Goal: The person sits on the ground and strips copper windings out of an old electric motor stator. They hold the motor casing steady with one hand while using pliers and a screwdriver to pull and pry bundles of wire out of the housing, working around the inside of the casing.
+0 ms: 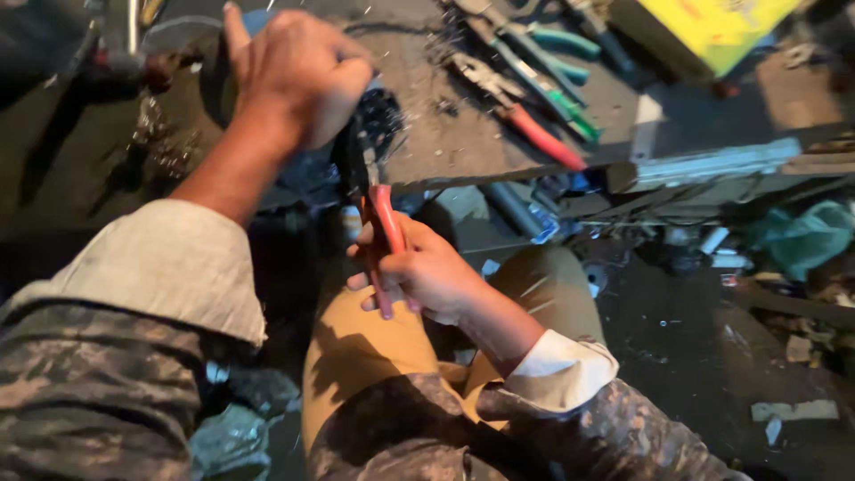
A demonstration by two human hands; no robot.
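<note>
left hand (298, 76) clenched on dark round part (378, 120), pressing it against workbench (463, 142) edge | right hand (427, 272) grasps red-handled pliers (383, 223), nose toward 12 o'clock into part | spare pliers (525, 120) at 2 o'clock

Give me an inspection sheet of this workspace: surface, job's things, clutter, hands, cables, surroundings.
Surface: dark workbench, dirty, strewn with bright specks.
Job's things: red-handled pliers, jaws up against a dark round part at the bench edge.
Clutter: red-handled tool and green-handled tools lying on the bench; yellow box at the back.
Hands: left hand presses down on the dark part; right hand grips the pliers' handles.
Cables: nothing seen.
Surroundings: floor littered with scraps and a green bag; the person sits, knee in tan trousers.
</note>
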